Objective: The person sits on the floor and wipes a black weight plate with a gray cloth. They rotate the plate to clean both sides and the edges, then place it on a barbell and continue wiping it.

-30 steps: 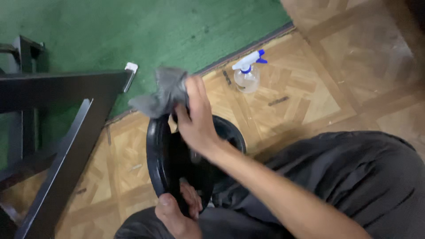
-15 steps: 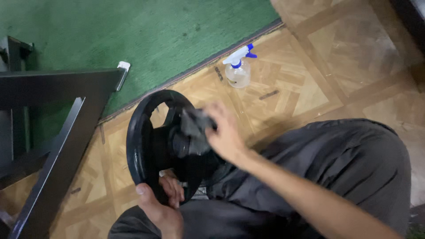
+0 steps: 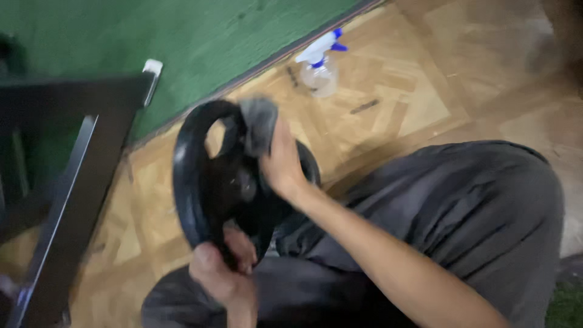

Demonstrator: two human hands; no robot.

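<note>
Now right hand presses grey cloth on black wheel.

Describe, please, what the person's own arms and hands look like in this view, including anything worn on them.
Both hands are bare: no gloves, rings or watch can be seen on the left hand or the right hand. The right forearm is uncovered along its whole visible length, with no sleeve in view. Only the wrist of the left arm shows, also uncovered. Motion blur hides finer details such as nails or marks.
</note>
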